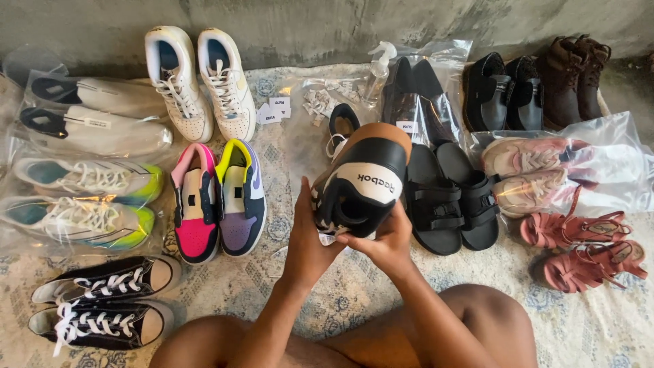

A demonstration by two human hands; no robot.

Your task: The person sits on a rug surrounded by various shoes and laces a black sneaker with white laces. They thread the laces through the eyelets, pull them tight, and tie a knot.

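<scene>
- The person is sitting on a patterned rug point(286, 146) and holding a black-and-white sneaker point(361, 180) up in front of bare knees, heel end toward the camera.
- The left hand point(306, 238) is wrapping the sneaker's left side, its grip closed around the sole edge with the thumb reaching upward.
- The right hand point(385, 242) is cupping the sneaker from below and behind, its grip closed on the heel collar, fingers curling toward the opening.
- Something white, perhaps a tag or paper, is poking out under the sneaker between the two hands; what it is cannot be told.
- Just right of the sneaker, a pair of black strap sandals point(453, 201) is lying on the rug; behind the sneaker its likely mate point(340, 126) is partly hidden.
- To the left of the sneaker are sitting a pink-and-purple pair point(218, 197), white sneakers point(201, 82) farther back, and bagged running shoes point(82, 201) well apart.
- Far right of the sneaker, rose sandals point(586, 249) and a bagged pink pair point(538, 174) are resting.
- Judged risk: the sneaker is being held above the closely packed rows, so a slipping hold at the heel could drop it onto the black sandals and knock them out of line.
- A spray bottle point(378, 71) is standing behind the sneaker; a careless reach could tip it.
</scene>
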